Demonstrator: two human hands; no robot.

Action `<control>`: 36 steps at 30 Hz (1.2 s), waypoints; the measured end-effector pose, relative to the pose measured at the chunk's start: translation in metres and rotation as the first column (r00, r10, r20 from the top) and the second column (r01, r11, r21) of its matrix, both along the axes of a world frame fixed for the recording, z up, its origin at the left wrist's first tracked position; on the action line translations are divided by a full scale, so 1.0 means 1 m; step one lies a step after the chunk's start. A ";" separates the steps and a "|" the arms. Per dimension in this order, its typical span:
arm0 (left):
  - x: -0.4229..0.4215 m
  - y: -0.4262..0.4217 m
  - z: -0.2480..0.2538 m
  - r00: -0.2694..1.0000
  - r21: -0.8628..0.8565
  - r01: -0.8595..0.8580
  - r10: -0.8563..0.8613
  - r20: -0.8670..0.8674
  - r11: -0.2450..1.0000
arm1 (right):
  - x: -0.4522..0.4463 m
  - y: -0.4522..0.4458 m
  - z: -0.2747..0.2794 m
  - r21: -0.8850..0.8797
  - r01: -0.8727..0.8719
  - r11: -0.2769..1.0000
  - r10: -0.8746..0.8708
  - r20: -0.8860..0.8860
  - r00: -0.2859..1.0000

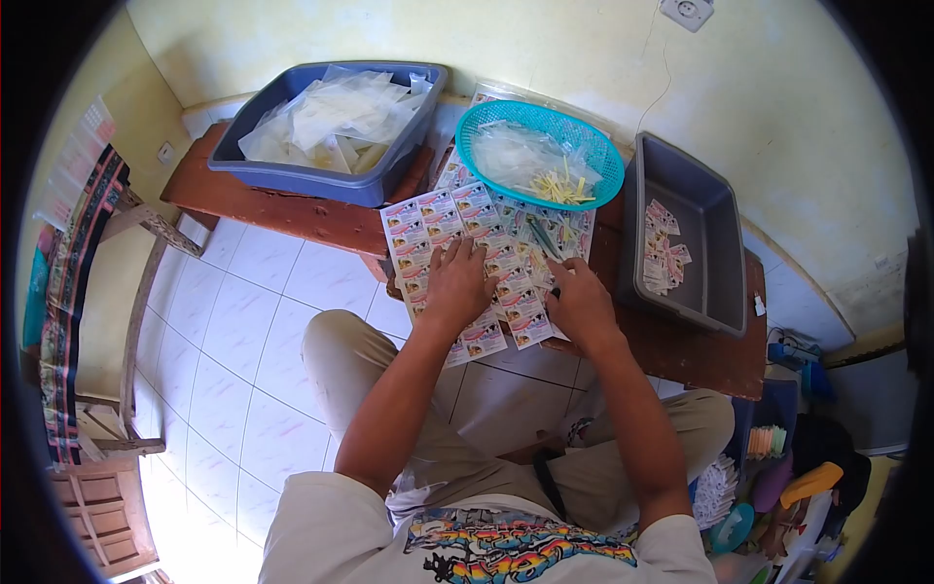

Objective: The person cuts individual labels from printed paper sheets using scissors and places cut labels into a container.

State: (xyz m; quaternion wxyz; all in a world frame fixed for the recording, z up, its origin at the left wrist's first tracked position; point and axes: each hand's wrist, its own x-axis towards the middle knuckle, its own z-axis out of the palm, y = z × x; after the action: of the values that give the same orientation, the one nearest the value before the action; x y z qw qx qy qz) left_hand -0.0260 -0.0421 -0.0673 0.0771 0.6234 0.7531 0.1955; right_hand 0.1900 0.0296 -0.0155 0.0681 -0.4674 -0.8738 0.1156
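Sheets of printed labels point(418, 229), with rows of small repeated pictures, lie on the wooden bench in front of me. My left hand point(462, 282) rests flat on them, fingers stretched out and holding nothing. Just to its right, my right hand point(581, 304) is closed around the dark handle of what look like scissors point(543, 237), their slim blades pointing away from me over the paper. The fingers partly hide the handle. One strip of labels point(525, 316) hangs past the near edge between my hands.
Beyond the sheets stands a turquoise basket point(469, 161) with clear plastic bags and pale yellow strips. A grey tray point(715, 209) at right holds small cut labels point(664, 253). A blue-grey tub point(389, 183) of plastic sheets sits left on the bench point(282, 216). My knees are below.
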 end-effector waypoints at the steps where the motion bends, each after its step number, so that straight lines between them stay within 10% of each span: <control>1: 0.001 -0.001 -0.001 1.000 0.010 0.003 -0.003 0.008 1.000 | -0.002 0.001 0.006 -0.038 -0.046 0.998 0.043 -0.085 0.995; 36: 0.015 0.000 0.015 0.998 0.012 -0.029 0.029 0.064 0.999 | -0.022 0.027 -0.028 -0.297 -0.068 0.953 -0.072 -0.437 0.897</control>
State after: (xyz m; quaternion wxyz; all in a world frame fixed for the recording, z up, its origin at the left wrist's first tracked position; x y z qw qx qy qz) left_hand -0.0106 -0.0425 -0.0527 0.0942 0.6063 0.7579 0.2216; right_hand 0.1677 0.0568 -0.0436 0.1924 -0.4347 -0.8064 0.3518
